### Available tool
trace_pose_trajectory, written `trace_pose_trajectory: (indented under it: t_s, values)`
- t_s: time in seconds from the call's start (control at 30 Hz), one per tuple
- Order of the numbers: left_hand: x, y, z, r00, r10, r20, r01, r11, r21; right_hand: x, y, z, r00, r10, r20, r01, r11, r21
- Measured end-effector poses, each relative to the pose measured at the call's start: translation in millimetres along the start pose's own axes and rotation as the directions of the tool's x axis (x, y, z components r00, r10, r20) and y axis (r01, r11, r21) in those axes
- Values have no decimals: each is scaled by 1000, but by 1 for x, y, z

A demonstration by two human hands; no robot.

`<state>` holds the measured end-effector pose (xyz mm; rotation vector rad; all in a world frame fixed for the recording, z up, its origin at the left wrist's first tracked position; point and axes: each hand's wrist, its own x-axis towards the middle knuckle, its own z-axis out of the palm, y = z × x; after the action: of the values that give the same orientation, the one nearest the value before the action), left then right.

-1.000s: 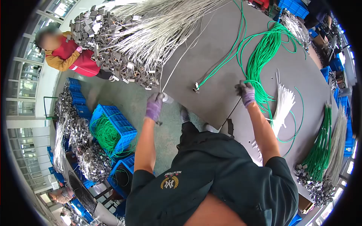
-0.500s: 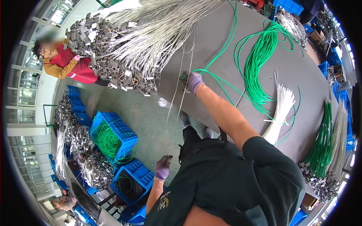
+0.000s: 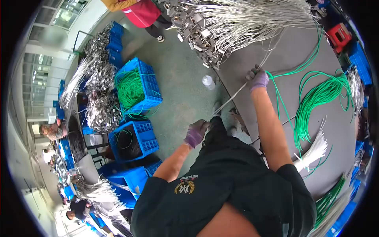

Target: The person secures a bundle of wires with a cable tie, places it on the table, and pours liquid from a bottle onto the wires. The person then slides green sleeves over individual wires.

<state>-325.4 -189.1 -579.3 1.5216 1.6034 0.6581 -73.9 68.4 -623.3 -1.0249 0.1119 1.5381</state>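
Note:
My left hand (image 3: 196,133), in a purple and grey glove, is closed on the lower end of a pale cable (image 3: 233,97) over the floor. Farther up, at the table edge, my right hand (image 3: 257,79) is closed round the same cable, with green wires (image 3: 293,73) running out beside it. The pale cable leads up toward a big bundle of white wires (image 3: 260,19) with metal-ended connectors (image 3: 197,33). A coil of green wires (image 3: 316,104) lies on the grey table (image 3: 272,51), near a bundle of white ties (image 3: 314,152).
A clear bottle (image 3: 208,82) stands beyond the table edge. Blue crates (image 3: 152,89) hold green and dark wire at the left. A person in a red apron (image 3: 144,14) stands at the top. A red stool (image 3: 339,37) is at the upper right.
The view has swung, shifting the table rightward. My right hand, earlier at the green wires' end, now grips the pale cable too. My left hand has pulled the cable's end down from the table edge.

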Motion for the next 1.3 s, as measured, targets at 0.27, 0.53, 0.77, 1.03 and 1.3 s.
trace_pose_trajectory:
  t_s: [0.27, 0.53, 0.77, 1.03, 1.3]
  values:
    - [-102, -146, -25, 997, -69, 18, 54, 902, 429, 15, 7, -47, 1000, 1, -28, -1, 1000, -21]
    - [-6, 12, -2, 962, 16, 272, 69, 951, -300, -67, 32, -7, 985, 7, -172, -9, 1000, -12]
    - [61, 22, 62, 989, -67, 133, 109, 934, -340, -89, 6, -28, 968, -51, 245, 72, 994, -81]
    - [56, 6, 60, 981, -93, 172, 166, 859, -484, -65, -106, -102, 922, -278, 269, 385, 603, -698]
    - [54, 27, 68, 968, -66, 241, 143, 936, -321, -15, -51, -192, 741, -512, 435, 561, 115, -820]
